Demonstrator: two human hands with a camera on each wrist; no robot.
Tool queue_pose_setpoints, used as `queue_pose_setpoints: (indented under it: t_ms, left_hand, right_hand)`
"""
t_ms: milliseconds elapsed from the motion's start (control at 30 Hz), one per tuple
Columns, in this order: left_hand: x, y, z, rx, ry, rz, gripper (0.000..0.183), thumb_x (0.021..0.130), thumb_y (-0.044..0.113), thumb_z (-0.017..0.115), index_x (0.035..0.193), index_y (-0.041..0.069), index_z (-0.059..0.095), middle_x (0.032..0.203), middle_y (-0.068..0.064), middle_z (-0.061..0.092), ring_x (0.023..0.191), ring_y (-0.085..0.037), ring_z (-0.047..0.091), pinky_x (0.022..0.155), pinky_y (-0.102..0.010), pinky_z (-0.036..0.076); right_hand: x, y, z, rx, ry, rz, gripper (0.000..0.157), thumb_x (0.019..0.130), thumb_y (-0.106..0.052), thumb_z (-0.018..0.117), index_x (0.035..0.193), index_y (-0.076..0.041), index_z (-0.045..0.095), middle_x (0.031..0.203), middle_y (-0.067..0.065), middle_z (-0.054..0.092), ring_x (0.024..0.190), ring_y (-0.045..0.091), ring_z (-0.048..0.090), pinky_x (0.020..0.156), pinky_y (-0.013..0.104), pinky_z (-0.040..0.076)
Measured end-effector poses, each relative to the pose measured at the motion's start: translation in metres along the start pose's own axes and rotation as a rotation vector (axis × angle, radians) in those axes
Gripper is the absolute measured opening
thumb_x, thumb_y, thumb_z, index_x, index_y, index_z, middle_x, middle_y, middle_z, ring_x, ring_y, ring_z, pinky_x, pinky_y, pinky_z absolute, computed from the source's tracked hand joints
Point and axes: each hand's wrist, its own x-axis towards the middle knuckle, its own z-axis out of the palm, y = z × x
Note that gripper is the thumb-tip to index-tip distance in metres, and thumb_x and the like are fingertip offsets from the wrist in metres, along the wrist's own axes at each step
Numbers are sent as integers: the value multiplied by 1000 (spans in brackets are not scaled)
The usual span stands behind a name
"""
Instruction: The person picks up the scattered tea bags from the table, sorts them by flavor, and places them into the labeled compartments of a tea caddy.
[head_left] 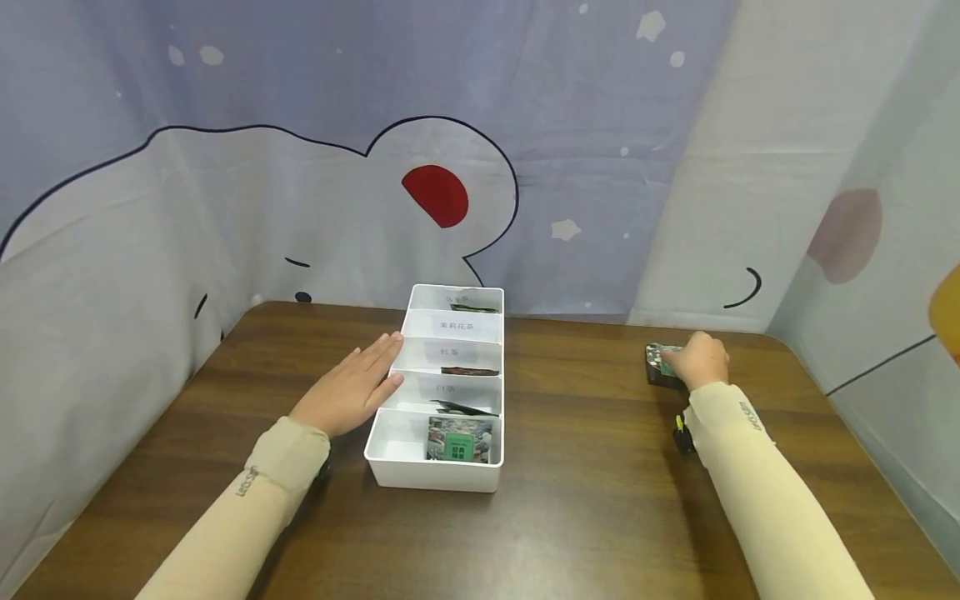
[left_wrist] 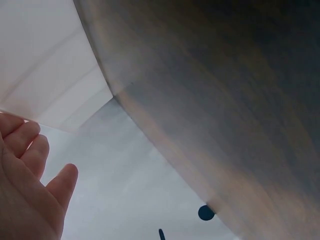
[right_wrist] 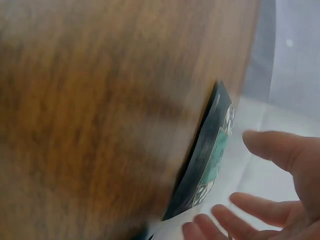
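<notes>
A long white divided box with several compartments stands on the table. My left hand lies along its left side, fingers straight, fingertips at the rim; the left wrist view shows those fingers against the white wall. A green-labelled tea sachet lies in the nearest compartment. Toward the right, my right hand is over a small stack of dark tea sachets with green labels. In the right wrist view, its thumb and fingers are spread beside the stack, with a gap between.
Thin dark sachets show in other compartments, one reddish and one dark green. Printed labels mark the compartment walls. The brown wooden table ends at a patterned curtain behind and at the sides.
</notes>
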Motion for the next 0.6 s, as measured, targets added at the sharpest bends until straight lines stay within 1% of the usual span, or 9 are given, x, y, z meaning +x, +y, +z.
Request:
queue_pose_setpoints:
  t_ms: [133, 267, 467, 600]
  left_hand:
    - [-1, -1, 0, -1, -18, -13, 68, 109, 47, 32, 162, 6, 19, 168, -10, 20, 154, -29, 19, 124, -52, 18]
    - [-1, -1, -1, 3, -22, -16, 68, 109, 46, 33, 162, 6, 18, 168, -10, 19, 154, -29, 20, 124, -51, 18]
    - [0, 0, -2, 1, -16, -13, 68, 109, 46, 33, 162, 5, 19, 168, -10, 20, 154, -30, 20, 124, -52, 19]
    - [1, 0, -2, 0, -29, -22, 69, 109, 47, 33, 162, 6, 18, 168, -10, 19, 154, -30, 20, 124, -52, 19]
  right_hand:
    - [2, 4, -3, -11, -92, 58, 59, 92, -34, 68, 105, 23, 60, 110, 41, 60, 107, 59, 53, 94, 65, 44]
    - [3, 3, -2, -22, -153, 69, 61, 90, -34, 71, 109, 23, 59, 112, 41, 60, 106, 57, 55, 93, 64, 44]
    - [4, 0, 0, -33, -160, 85, 58, 88, -29, 73, 110, 23, 58, 115, 40, 59, 108, 56, 53, 96, 64, 37]
    - [4, 1, -1, -8, -159, 108, 63, 85, -28, 76, 114, 24, 55, 115, 42, 56, 108, 57, 52, 96, 64, 40]
